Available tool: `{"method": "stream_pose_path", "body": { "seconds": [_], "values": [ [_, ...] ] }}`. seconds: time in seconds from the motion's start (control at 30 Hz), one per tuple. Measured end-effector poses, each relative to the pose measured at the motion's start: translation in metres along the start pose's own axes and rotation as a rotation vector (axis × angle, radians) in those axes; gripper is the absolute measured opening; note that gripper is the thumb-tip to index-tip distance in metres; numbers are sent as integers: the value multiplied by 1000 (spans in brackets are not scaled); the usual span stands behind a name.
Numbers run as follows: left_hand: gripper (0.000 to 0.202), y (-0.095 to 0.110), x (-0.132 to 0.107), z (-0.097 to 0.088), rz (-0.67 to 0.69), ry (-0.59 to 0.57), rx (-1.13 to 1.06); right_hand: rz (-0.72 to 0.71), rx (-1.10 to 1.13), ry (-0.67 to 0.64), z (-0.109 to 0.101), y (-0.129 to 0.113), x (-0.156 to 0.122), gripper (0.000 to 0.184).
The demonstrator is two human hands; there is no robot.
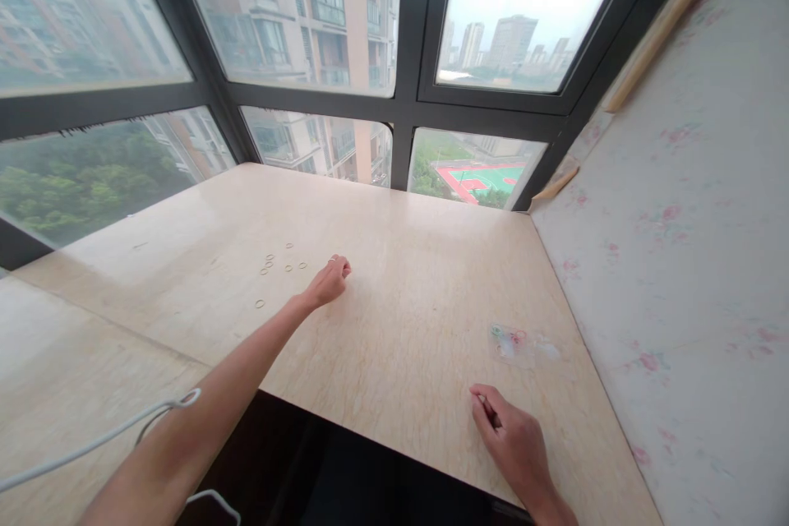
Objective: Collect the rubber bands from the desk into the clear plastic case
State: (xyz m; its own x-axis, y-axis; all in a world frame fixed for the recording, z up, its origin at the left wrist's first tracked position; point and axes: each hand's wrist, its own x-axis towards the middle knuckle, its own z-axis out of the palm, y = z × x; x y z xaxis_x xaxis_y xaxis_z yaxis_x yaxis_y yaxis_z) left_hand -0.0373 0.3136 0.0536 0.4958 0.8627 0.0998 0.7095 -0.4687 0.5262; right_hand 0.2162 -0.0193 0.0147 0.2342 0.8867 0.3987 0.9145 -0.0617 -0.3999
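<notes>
My left hand point(331, 279) is stretched out over the pale marbled tabletop point(394, 329), its fingers curled closed. A thin light band shows on one of its fingers; whatever the fingertips hold is hidden. Left of that hand lie several small yellowish loops point(288, 269), like rubber bands, spread apart on the surface. Near the front edge, my right hand point(514, 436) is closed, thumb and forefinger brought together, and I cannot make out anything in it. Just beyond it lies a clear plastic bag point(511, 345) with small green and red loops in it.
A white cable point(92, 454) crosses at lower left, near my left forearm. Dark-framed windows point(403, 111) border the table at the back, and a flowered wall point(671, 279) rises along its right side. The front edge drops to a dark space.
</notes>
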Motion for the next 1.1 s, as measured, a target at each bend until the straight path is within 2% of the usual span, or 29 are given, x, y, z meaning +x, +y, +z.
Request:
{"method": "stream_pose_path", "body": {
  "seconds": [0.07, 0.17, 0.3, 0.4, 0.5, 0.63, 0.77, 1.0, 1.1],
  "values": [
    [12, 20, -2, 6, 19, -9, -108, 6, 18, -8, 0, -1, 1, 35],
    [15, 60, -9, 18, 65, -82, -289, 17, 42, -18, 0, -2, 2, 32],
    [18, 117, -22, 42, 85, -258, -756, 51, 82, -38, -2, -4, 4, 29],
    [18, 153, -31, 64, 118, -376, -872, 91, 118, -58, -4, -6, 5, 26],
    [16, 181, -35, 86, 172, -428, -836, 120, 148, -71, -6, -8, 5, 24],
    [12, 208, -35, 111, 286, -400, -678, 145, 166, -77, -9, -9, 6, 22],
    [14, 229, -34, 127, 372, -380, -484, 156, 171, -84, -9, -9, 7, 20],
    [25, 238, -36, 138, 488, -377, -48, 163, 183, -82, -10, -9, 8, 21],
    [22, 236, -36, 139, 478, -321, -15, 165, 182, -84, -12, -10, 8, 21]
  ]
}}
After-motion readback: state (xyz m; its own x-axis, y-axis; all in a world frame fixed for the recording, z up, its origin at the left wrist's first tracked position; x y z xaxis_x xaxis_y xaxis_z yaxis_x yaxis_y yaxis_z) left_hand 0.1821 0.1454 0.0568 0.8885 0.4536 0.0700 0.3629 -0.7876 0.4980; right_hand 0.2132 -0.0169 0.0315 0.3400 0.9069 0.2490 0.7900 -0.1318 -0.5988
